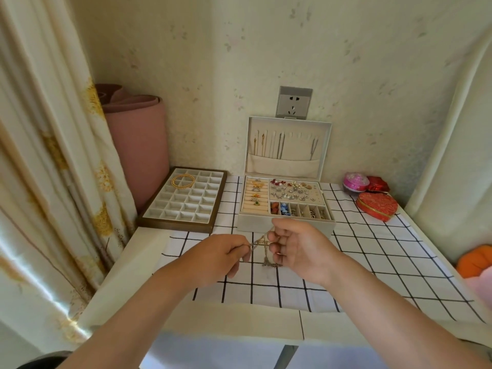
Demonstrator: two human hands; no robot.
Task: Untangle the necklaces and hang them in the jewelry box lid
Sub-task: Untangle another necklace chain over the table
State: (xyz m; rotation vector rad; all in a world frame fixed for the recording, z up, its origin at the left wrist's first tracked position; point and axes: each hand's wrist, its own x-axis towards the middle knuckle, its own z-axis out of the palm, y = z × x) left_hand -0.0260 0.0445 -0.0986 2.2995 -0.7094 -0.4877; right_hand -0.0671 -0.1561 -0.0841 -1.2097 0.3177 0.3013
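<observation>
Tangled necklaces [263,247] held up just in front of the jewelry box [285,225], above the checked cloth [372,251]. Left hand [221,258] pinches one end; right hand [295,246] grips the other w/ curled fingers — strands stretched roughly left-right between them, a knotted clump dangling below. Lid [288,145], upright at the box's back, lies straight beyond the hands; right hand looks slightly nearer it.

We log two hands, left hand [221,255] and right hand [300,249], both bare. The left forearm [127,310] and right forearm [394,304] are uncovered right down to the bottom frame edge. Nails look short and plain, though they're too small for us to be sure.
</observation>
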